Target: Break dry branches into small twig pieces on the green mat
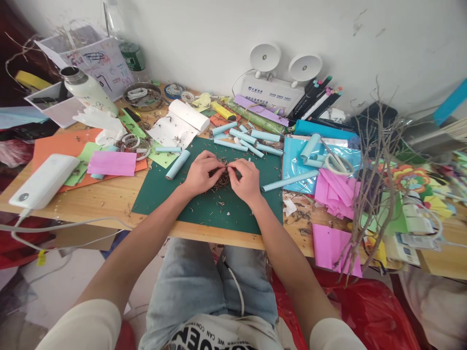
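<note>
My left hand (203,173) and my right hand (245,179) face each other over a dark green mat (233,214). Both have thumb and fingers pinched together, with the tips nearly meeting. Between and below them lies a small heap of brown twig bits (221,181). Whatever the fingertips hold is too small to make out, perhaps hidden by the fingers. One light blue paper tube (178,164) rests left of my left hand. Several more blue tubes (248,137) lie behind my hands, and a long blue tube (290,181) is on the right.
Scissors (337,163) lie on a blue plastic packet at right, near pink paper (333,194). Bare branches (383,194) jut over the table's right front. A white power bank (44,182), its cable trailing, and a white bottle (89,90) stand left. A twin-head lamp (272,95) is behind.
</note>
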Tool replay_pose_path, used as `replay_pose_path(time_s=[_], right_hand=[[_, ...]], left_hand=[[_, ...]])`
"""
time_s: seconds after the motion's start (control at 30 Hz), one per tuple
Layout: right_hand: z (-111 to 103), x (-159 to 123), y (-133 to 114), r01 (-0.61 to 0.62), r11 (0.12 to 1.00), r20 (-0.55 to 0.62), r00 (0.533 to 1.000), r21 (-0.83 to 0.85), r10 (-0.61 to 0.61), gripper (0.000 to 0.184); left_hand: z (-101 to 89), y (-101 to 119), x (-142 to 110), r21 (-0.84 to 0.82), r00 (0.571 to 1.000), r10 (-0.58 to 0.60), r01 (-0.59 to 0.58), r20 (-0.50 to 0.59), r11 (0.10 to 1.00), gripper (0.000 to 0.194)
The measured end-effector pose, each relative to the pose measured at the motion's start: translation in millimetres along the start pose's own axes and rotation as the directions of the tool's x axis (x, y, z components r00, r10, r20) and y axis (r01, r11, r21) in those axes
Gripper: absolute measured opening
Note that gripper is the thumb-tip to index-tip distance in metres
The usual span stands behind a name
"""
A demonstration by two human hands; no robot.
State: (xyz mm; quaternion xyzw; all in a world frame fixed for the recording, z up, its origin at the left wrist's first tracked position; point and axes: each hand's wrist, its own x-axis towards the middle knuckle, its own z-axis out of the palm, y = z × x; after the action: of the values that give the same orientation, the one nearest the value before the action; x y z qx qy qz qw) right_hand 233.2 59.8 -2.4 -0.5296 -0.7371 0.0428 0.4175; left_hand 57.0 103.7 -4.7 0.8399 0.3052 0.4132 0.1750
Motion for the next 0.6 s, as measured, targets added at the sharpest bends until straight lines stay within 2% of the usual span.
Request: replay_pose_path(time_s=[0.2,0.4,0.6], right_hand=[[0.0,0.2,-3.5,-0.01,1.0,-0.061,0.998,-0.008,0.01,0.014],[-5.4,1.9,3.9,-0.095,0.995,-0.093,0.991,0.034,0.098,0.018],[-4.9,1.5,2.2,-0.037,0.995,-0.018,0.999,0.09,0.039,0.015]], left_hand=[[3.0,2.1,1.7,-0.012,1.0,0.002,-0.002,-0.017,1.0,0.016],[-1.5,4.3,1.9,-0.024,0.999,-0.019,0.018,-0.046,1.0,0.019],[-0.6,3.2,1.6,-0.006,1.0,-0.023,0.023,-0.02,1.0,0.019]])
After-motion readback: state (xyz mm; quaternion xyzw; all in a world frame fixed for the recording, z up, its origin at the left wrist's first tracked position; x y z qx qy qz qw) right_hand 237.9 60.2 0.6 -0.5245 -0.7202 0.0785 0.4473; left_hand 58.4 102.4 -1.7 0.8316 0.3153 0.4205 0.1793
